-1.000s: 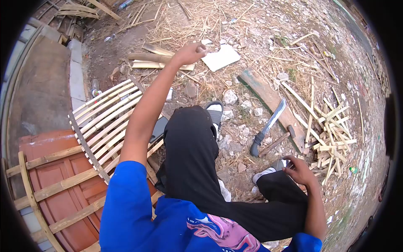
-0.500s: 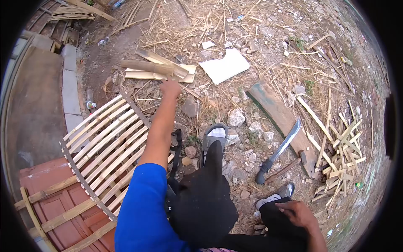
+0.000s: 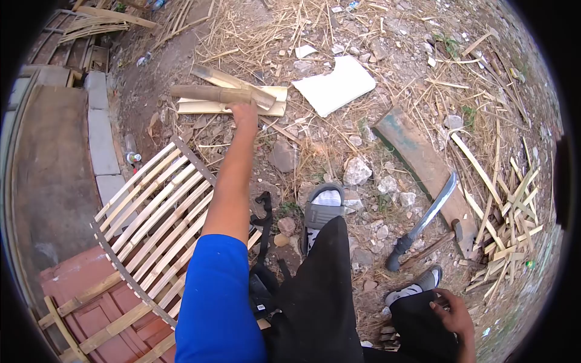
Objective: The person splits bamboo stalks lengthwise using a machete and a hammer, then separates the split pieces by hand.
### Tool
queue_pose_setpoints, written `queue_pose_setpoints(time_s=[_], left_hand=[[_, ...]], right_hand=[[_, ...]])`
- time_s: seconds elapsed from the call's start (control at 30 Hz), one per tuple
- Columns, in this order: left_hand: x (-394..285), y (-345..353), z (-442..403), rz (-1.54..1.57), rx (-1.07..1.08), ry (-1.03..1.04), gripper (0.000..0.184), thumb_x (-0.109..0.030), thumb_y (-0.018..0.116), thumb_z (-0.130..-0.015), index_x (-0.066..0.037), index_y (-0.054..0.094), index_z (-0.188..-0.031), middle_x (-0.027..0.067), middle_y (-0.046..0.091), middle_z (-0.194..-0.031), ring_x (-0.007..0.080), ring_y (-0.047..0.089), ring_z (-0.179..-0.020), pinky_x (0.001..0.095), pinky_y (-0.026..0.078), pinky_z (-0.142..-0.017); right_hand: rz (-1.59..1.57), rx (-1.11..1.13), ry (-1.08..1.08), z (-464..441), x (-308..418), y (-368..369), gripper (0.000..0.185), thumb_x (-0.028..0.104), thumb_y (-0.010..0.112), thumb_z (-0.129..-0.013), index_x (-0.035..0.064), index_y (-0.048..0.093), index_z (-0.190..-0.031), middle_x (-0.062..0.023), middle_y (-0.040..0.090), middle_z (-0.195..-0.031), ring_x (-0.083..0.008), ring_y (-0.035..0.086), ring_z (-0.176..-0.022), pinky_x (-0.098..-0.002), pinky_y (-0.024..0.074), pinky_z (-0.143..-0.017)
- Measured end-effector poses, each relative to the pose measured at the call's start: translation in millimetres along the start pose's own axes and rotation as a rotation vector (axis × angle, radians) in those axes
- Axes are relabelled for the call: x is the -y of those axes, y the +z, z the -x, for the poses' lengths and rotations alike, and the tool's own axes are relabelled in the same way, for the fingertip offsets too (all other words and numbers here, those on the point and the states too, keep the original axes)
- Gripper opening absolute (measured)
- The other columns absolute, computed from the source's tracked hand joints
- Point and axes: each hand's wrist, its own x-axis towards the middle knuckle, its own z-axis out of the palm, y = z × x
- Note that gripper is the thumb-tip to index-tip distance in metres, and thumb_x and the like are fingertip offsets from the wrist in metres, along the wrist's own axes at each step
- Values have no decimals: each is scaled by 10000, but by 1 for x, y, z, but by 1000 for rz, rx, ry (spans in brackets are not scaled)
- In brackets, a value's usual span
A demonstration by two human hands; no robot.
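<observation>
My left hand reaches forward, its fingers closed on the right end of a brown split bamboo piece. Beneath it and behind lie more split bamboo pieces, some showing their pale inner side. Near my right knee, my right hand holds nothing, with its fingers loosely bent and apart. A machete with a dark handle rests partly on a wooden plank, ahead of that hand. Beside the handle is a hammer, its head on the plank's near end.
A curved bamboo slat panel stands at left over a reddish door-like panel. At right is a heap of thin bamboo strips. A white sheet, stones and straw litter cover the ground. A black strap lies near my left foot.
My left hand has closed on the bamboo piece, which now lies more level. My right hand's fingers have spread from a more folded pose. The view has shifted slightly.
</observation>
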Motion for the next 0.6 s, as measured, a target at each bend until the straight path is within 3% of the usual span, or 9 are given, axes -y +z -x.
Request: queue_pose_setpoints(time_s=[0.1, 0.2, 0.3, 0.43, 0.53, 0.6], left_hand=[[6, -1, -10, -97, -49, 154, 319, -234, 508, -950, -210, 628, -1244, 55, 725, -1063, 239, 682, -1015, 564, 436, -894], [17, -6, -17, -84, -95, 180, 230, -211, 550, -944, -200, 738, -1077, 15, 740, -1046, 231, 686, -1016, 551, 432, -916], [53, -41, 0, -147, -144, 275, 228, -215, 550, -944, -197, 735, -1077, 3, 742, -1026, 234, 693, -989, 520, 432, -904], [107, -76, 20, -67, -244, 321, 191, -158, 567, -890, -168, 757, -882, 52, 747, -899, 242, 695, -953, 466, 423, -917], [153, -94, 31, 25, -531, 329, 147, -248, 641, -816, -154, 746, -859, 110, 730, -828, 272, 700, -847, 448, 478, -808], [175, -113, 48, 106, -471, 178, 146, -185, 595, -845, -136, 732, -829, 117, 727, -848, 283, 707, -849, 444, 505, -786]], right_hand=[[10, -44, -17, 1, -2, -1, 404, 130, 706, -865, 20, 591, -1237, -127, 692, -851, -234, 699, -795, -335, 543, -744], [20, -63, -29, 3, -6, -1, 402, 128, 709, -858, 22, 596, -1229, -131, 693, -850, -235, 698, -788, -336, 543, -731], [47, -51, -48, 6, 0, -3, 400, 132, 712, -851, 22, 600, -1219, -147, 694, -853, -259, 698, -779, -342, 540, -714], [102, -68, -113, 13, 18, -10, 396, 150, 707, -852, 18, 597, -1210, -167, 698, -870, -296, 692, -770, -359, 534, -701], [113, -105, -168, 27, 18, -15, 405, 162, 699, -857, 18, 588, -1218, -166, 700, -870, -308, 687, -764, -369, 531, -701], [121, -107, -166, 37, 16, -21, 439, 165, 698, -852, 34, 573, -1253, -161, 697, -885, -313, 680, -790, -382, 527, -735]])
